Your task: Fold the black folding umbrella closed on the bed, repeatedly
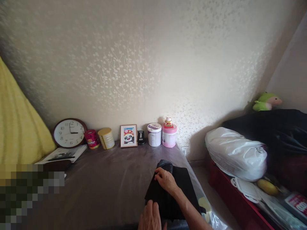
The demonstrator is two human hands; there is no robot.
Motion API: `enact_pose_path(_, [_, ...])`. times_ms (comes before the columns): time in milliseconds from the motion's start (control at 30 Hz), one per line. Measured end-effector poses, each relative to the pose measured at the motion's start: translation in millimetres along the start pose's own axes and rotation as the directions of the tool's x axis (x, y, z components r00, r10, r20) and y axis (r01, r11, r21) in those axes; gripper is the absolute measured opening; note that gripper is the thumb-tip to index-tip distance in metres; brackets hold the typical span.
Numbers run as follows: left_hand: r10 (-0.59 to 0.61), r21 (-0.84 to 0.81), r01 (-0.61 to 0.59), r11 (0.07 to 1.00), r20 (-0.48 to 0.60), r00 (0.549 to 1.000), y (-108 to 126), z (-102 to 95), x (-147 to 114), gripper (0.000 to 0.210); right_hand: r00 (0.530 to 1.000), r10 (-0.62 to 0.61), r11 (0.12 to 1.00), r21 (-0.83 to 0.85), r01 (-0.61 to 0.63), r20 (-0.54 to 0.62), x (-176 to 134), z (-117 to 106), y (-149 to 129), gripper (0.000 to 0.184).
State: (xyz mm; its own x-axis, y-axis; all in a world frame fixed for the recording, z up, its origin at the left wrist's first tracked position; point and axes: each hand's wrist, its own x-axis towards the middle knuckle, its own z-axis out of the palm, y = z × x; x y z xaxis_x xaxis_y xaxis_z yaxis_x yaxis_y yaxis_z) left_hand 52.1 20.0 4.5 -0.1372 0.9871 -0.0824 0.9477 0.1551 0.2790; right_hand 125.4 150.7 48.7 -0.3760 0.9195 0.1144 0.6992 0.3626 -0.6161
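Observation:
A black bag-like item [182, 179], flat and matte with straight edges, lies on the near right part of the covered table. A shinier dark bundle [165, 164] shows at its far end; what that is I cannot make out. My right hand [166, 181] reaches across the top, its bent fingers gripping near the far left edge. At the near left edge is my left hand [151, 215], fingers together and curled over the black material. The frame's bottom edge cuts off part of the left hand, and its thumb is mostly hidden.
Along the wall stand a clock [70, 133], a red tin [92, 139], a yellow tin [106, 138], a framed panda picture [129, 135] and two tubs, white [154, 135] and pink [169, 136]. Past the table's right edge sits a white plastic bag [236, 153].

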Motion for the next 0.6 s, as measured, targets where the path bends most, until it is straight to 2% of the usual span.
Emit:
enact_pose_path(67, [0.096, -0.001, -0.096, 0.995, -0.083, 0.992, 1.1, -2.0, 3.0, 0.062, 0.999, -0.036, 0.999, -0.024, 0.036, 0.003, -2.4, 1.7, 1.4, 0.029])
enact_pose_path(167, [0.198, 0.028, -0.196, 0.980, -0.105, 0.974, 5.1, 3.1, 11.3, 0.082, 0.995, -0.095, 0.992, -0.077, 0.096, 0.016, -7.7, 2.4, 3.2, 0.028])
enact_pose_path(300, [0.153, 0.042, -0.150, 0.988, -0.064, 0.986, 5.6, 19.1, 20.5, 0.066, 0.973, -0.228, 0.966, -0.124, 0.229, 0.021, -14.2, 0.7, 8.4, 0.026])
enact_pose_path(400, [0.132, 0.057, -0.128, 0.990, -0.075, 0.988, 4.1, 28.1, 23.0, 0.064, 0.942, -0.335, 0.932, -0.149, 0.330, -0.005, -12.6, 0.0, 16.2, 0.025])
enact_pose_path(500, [0.099, 0.059, -0.093, 0.994, -0.105, 0.990, 4.4, 33.3, 23.7, 0.063, 0.931, -0.363, 0.920, -0.168, 0.353, -0.034, -3.4, 0.4, 25.4, 0.026])
enact_pose_path(600, [0.097, 0.056, -0.091, 0.994, -0.115, 0.989, 4.5, 37.7, 24.6, 0.062, 0.941, -0.337, 0.928, -0.183, 0.324, -0.041, 10.9, 0.6, 33.5, 0.027])
